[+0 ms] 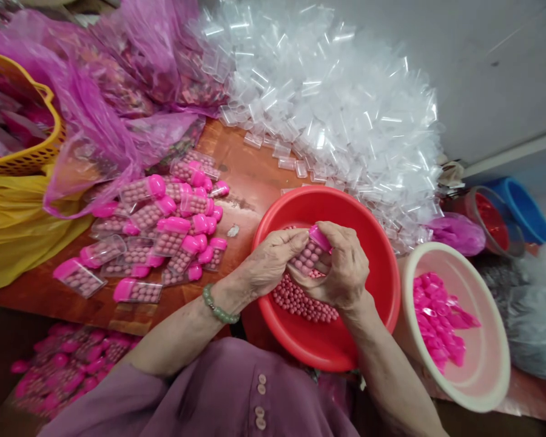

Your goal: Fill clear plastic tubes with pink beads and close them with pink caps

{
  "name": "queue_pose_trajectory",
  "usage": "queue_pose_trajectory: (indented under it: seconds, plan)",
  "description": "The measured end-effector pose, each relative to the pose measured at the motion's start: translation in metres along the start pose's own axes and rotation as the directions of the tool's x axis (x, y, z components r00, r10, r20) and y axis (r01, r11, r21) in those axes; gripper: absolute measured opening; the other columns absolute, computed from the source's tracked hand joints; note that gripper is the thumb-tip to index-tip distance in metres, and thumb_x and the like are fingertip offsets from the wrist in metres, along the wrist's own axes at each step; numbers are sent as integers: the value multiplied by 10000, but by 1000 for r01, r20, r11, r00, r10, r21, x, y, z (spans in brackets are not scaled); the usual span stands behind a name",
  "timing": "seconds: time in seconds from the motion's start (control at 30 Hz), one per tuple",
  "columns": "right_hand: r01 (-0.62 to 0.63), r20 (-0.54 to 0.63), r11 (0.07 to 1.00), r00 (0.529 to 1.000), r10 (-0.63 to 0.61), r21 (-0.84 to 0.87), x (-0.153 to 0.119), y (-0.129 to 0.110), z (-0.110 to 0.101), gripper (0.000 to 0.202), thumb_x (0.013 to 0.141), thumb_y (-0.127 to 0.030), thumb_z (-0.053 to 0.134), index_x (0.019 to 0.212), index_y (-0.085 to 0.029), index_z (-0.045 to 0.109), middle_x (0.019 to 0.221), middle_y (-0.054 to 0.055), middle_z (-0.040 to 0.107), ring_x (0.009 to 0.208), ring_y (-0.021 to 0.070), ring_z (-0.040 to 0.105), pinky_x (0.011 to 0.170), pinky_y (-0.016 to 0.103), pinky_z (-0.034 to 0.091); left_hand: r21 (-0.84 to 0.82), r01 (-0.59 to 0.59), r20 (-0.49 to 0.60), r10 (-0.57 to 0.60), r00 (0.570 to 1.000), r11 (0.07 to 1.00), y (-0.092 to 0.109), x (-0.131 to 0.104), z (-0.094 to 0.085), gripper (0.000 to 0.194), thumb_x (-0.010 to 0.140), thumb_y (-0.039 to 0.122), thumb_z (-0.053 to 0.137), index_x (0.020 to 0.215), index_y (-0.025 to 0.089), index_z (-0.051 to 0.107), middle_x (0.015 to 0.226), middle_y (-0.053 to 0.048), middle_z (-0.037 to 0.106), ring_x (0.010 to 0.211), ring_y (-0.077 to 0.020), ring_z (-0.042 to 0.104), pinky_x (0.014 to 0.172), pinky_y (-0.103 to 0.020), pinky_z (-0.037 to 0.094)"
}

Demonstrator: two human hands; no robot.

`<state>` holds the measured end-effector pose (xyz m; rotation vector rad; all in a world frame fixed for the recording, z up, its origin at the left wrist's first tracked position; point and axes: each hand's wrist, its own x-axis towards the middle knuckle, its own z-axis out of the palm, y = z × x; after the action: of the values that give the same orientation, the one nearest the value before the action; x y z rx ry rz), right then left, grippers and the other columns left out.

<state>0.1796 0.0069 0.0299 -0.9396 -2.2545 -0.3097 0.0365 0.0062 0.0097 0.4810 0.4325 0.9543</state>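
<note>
Both hands hold one small clear plastic container (306, 260) filled with pink beads, above a red basin (327, 358). My left hand (273, 258) grips its left side, thumb near the top. Closed around the right side, my right hand (346, 264) has its fingers at the bright pink cap (319, 237) on the upper end. Whether the cap is fully seated I cannot tell. Loose pink beads (300, 300) lie in the basin below the hands.
Filled, pink-capped containers (173, 237) lie piled on the wooden table (236, 158) at left, with more below its edge. Empty clear containers (327, 91) are heaped behind. A cream tub (491, 364) of pink caps (437, 315) stands right; a yellow basket (50, 142) and purple bags (155, 54) are left.
</note>
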Motion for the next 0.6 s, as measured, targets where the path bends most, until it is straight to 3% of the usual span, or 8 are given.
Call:
queue_pose_trajectory:
  seconds: [0.37,0.6]
  plan:
    - [-58,47,997,997,56,45,-1,-5,0,579,785,-372,681,1299,-192,484,1029,144,686,955,297,678,789,444,570,31,-32,-39,34,999,999,-4,-2,0,373,740,475,759,807,114,696,719,-34,654,643,-106,560,658,-245,471]
    - [-167,128,973,981,147,158,-5,2,-1,804,768,-409,754,1441,-197,368,1223,184,630,1108,324,642,860,482,592,3,-23,26,23,999,1000,3,1,0,363,760,428,763,946,117,728,839,-63,693,729,-121,600,701,-234,471]
